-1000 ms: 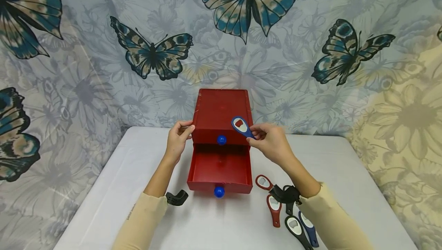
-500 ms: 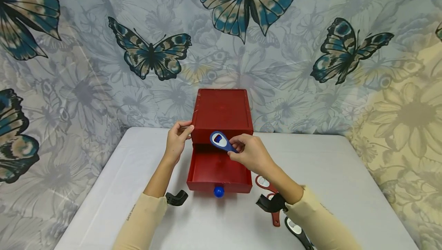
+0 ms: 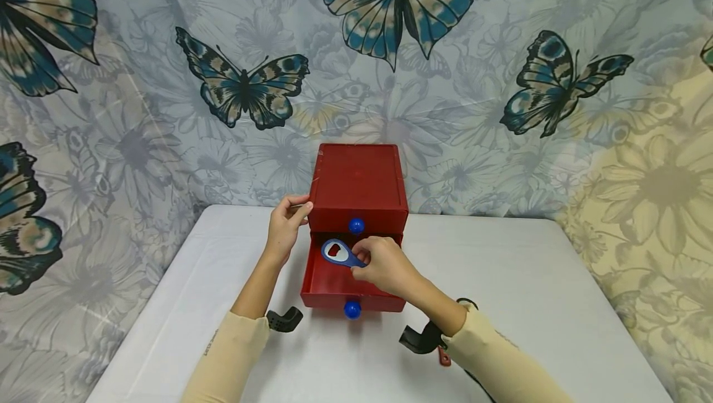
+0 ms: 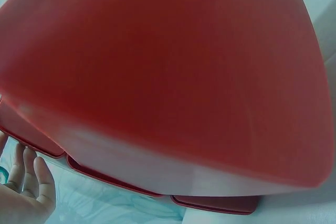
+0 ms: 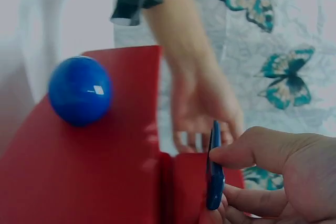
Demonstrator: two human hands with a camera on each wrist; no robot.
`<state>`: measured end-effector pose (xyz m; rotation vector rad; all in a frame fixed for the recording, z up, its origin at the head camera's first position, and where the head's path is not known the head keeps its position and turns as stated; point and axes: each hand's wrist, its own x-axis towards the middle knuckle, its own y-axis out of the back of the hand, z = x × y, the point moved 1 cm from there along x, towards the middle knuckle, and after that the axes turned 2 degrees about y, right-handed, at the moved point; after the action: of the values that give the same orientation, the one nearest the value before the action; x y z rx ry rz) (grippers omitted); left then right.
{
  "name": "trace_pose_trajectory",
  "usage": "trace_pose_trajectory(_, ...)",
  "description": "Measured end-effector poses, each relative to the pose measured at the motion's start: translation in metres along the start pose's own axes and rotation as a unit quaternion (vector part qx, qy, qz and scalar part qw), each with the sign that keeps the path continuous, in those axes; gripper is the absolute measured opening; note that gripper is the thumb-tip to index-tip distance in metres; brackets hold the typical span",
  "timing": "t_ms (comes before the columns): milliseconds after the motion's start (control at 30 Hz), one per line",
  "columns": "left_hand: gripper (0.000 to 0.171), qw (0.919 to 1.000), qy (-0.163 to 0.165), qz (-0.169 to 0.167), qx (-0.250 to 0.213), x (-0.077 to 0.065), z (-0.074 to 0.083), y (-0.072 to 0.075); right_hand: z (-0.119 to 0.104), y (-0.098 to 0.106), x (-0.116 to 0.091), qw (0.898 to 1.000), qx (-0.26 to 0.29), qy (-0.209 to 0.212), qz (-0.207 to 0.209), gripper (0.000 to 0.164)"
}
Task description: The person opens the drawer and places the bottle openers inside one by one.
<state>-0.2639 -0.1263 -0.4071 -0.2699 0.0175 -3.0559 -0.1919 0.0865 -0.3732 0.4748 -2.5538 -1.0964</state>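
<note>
Over the pulled-out lower drawer (image 3: 323, 282) of a red two-drawer box (image 3: 359, 177), my right hand (image 3: 384, 264) pinches a blue bottle opener (image 3: 350, 259) by its handle. The opener's head, with a white inset, points left. Edge-on, the opener (image 5: 214, 177) shows between thumb and fingers in the right wrist view. My left hand (image 3: 285, 226) rests its fingertips at the box's left side, by the upper drawer. Its fingers (image 4: 46, 179) look nearly straight in the left wrist view. The upper drawer, with a blue knob (image 3: 356, 225), is pushed in.
A red handle end (image 3: 444, 356) sticks out from under the right sleeve (image 3: 501, 359), which hides most of what lies there. Black wrist mounts (image 3: 285, 319) are on both forearms. A butterfly-print cloth (image 3: 445, 174) hangs behind the white table (image 3: 501, 254).
My right hand has carried the blue bottle opener left and down, from in front of the upper drawer to over the lower one. The left hand has stayed in place.
</note>
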Motion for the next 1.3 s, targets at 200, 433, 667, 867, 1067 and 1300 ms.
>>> trace_pose_trajectory(200,0.029,1.0,0.006,0.006,0.0,0.0,0.001,0.001,0.005,-0.021,0.011,0.999,-0.039,-0.009,-0.026,0.02)
trace_pose_trajectory(433,0.029,0.9997,-0.018,0.005,-0.013,0.0,0.0,0.002,0.004,-0.041,0.025,0.996,-0.059,-0.029,-0.057,0.024)
trace_pose_trajectory(667,0.026,0.9995,-0.03,0.006,-0.01,0.001,-0.001,0.004,0.005,-0.058,0.034,0.991,-0.072,-0.057,-0.098,0.018)
trace_pose_trajectory(867,0.028,1.0,-0.003,0.003,0.007,0.002,0.001,0.005,0.005,-0.056,0.033,0.991,-0.033,-0.05,-0.119,0.02)
trace_pose_trajectory(1067,0.027,1.0,0.002,-0.005,0.001,0.002,-0.002,0.003,0.005,-0.023,0.017,0.997,-0.011,-0.003,-0.074,0.018)
trace_pose_trajectory(1300,0.027,1.0,-0.004,-0.007,0.004,0.002,-0.001,0.002,0.026,0.024,-0.008,0.999,0.029,-0.015,-0.011,0.014)
